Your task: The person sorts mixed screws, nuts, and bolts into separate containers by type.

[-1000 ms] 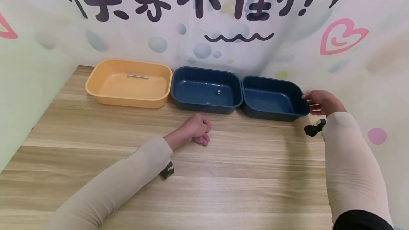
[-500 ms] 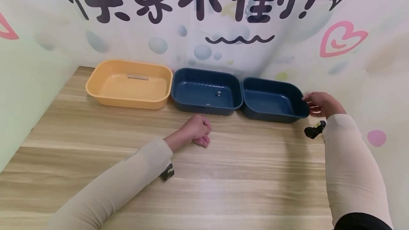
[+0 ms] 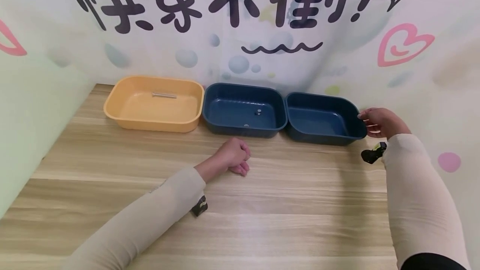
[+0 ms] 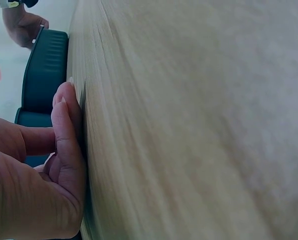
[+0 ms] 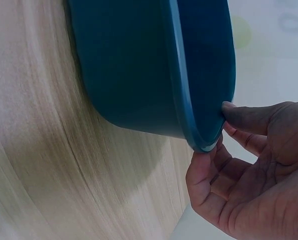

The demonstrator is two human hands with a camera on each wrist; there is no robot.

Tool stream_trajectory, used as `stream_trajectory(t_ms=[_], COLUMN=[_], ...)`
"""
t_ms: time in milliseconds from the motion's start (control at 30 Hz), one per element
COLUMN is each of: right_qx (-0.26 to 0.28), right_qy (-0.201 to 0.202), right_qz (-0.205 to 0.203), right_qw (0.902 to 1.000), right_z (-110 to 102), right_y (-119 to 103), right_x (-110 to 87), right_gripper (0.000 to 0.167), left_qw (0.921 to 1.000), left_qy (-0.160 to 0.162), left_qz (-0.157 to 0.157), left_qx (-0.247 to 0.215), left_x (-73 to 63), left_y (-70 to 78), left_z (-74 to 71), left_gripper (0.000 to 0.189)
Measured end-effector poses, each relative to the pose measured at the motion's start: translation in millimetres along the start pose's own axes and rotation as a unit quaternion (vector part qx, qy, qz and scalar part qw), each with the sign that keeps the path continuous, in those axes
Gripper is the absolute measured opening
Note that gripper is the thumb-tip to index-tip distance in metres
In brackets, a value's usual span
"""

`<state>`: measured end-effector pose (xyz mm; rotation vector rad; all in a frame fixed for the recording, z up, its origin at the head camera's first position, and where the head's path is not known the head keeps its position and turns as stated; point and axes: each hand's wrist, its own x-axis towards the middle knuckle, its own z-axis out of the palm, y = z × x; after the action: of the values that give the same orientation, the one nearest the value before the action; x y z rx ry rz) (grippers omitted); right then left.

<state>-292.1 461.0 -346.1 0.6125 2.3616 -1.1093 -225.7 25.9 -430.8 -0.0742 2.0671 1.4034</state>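
Observation:
My right hand (image 3: 383, 121) pinches the right-end rim of the right-hand blue bin (image 3: 316, 137). In the right wrist view the thumb lies over the inside of that bin (image 5: 134, 70) and the fingers are against its outside. My left hand (image 3: 233, 155) rests on the table in front of the middle blue bin (image 3: 243, 130), its fingers loosely curled. The left wrist view shows that hand (image 4: 44, 175) side-on against the wood, with nothing visible in it. A small metal nut (image 3: 258, 112) lies in the middle bin.
Left of the blue bins stands a yellow bin (image 3: 153, 125) with a long metal bolt (image 3: 164, 95) in it. The three bins line up along the printed backdrop (image 3: 150, 63) at the back of the wooden table (image 3: 285, 211).
The head view has tilted slightly, so everything sits a little lower in it. Both hands keep their places, the right one still at the bin's rim.

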Motion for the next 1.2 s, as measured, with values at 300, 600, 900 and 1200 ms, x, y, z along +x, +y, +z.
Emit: stream_trajectory(t_ms=[300,600,900,1200], right_qx=[0.010,0.002,-0.003,-0.002], right_qy=[0.003,0.008,0.016,0.011], right_qz=[0.000,0.003,0.001,0.005], right_qw=[1.0000,1.0000,0.9999,0.9999], right_z=[1.3,-1.1,1.5,1.5], right_y=[0.0,0.7,0.0,0.3], right_x=[-0.6,-0.2,3.1,2.1], right_gripper=[0.022,0.026,0.025,0.025], left_qw=[0.9998,0.9999,0.9989,0.9969], left_qy=[0.002,-0.010,-0.034,-0.056], left_qz=[-0.016,-0.011,0.012,0.046], left_qx=[0.013,0.008,0.028,0.030], left_x=[-2.1,-0.9,-8.9,-12.9], left_y=[3.3,5.4,26.1,60.5], left_z=[0.6,2.2,6.6,14.9], left_gripper=[0.008,0.008,0.014,0.015])
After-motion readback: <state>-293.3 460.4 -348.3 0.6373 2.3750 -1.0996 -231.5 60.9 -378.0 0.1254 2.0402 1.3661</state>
